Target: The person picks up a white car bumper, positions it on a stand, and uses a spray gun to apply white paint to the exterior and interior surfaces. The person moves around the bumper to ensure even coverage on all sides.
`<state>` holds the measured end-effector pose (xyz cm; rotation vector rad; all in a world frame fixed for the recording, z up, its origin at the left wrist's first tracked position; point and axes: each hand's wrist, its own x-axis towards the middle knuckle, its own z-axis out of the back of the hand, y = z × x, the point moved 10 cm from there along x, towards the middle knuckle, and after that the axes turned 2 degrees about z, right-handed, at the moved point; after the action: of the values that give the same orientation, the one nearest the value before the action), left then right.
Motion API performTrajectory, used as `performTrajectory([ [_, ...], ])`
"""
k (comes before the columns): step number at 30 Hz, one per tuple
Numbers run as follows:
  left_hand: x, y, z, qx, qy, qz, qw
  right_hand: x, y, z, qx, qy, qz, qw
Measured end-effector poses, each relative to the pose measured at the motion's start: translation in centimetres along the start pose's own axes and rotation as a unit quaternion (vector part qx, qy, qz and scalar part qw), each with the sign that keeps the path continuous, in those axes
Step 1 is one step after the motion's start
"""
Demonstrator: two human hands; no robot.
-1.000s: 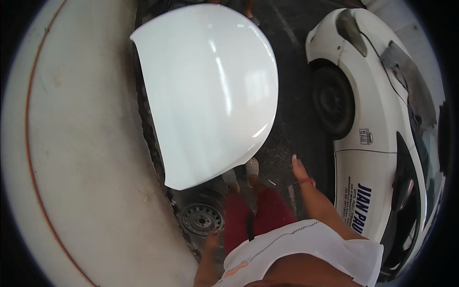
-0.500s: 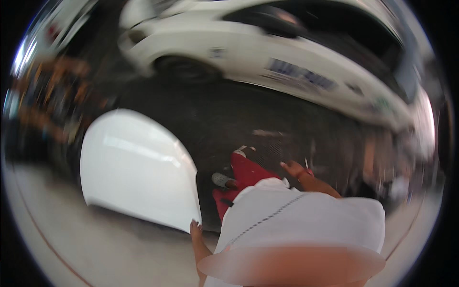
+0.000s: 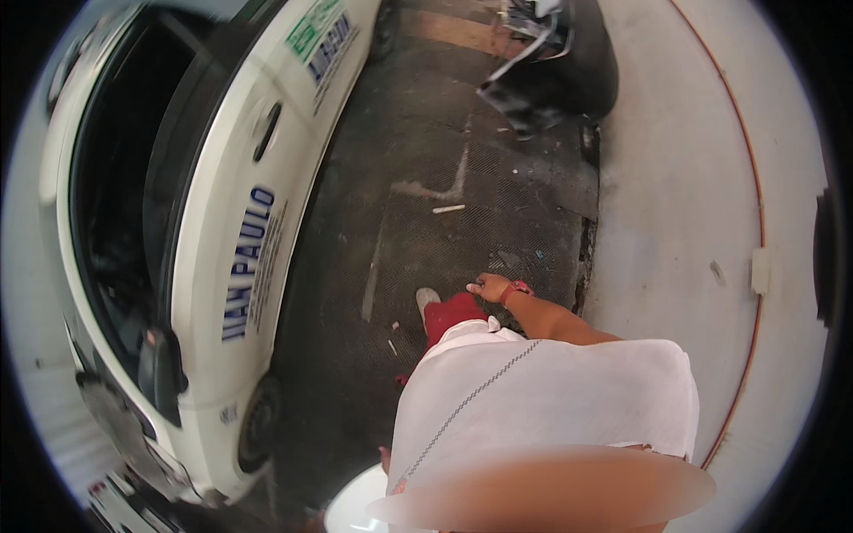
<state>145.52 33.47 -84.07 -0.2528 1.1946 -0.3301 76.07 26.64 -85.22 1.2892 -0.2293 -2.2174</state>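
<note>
The white panel (image 3: 355, 502) was apart from the car (image 3: 209, 382), near its front wheel (image 3: 259, 422); work done or left couldn't be judged. Your left hand (image 3: 385, 458), also near that wheel, hid its fingers' state; your right hand (image 3: 490, 288), out from the car's side, had fingers loosely bent, seemingly empty.

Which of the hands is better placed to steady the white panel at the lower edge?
Probably the left hand: its visible fingers are right by the white panel, though contact is unclear. The right hand is clearly farther from it, out ahead of the body.
</note>
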Motion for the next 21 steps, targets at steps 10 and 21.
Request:
performTrajectory([
  [10,1.5,-46.2,-21.6,0.165,0.036,-0.269,0.948,3.5,-7.9,15.5,0.175,-0.211,-0.069,0.959],
  [21,10.6,-55.9,-46.1,0.671,0.181,-0.27,0.666,10.9,-9.0,11.5,0.164,-0.1,-0.19,0.963],
])
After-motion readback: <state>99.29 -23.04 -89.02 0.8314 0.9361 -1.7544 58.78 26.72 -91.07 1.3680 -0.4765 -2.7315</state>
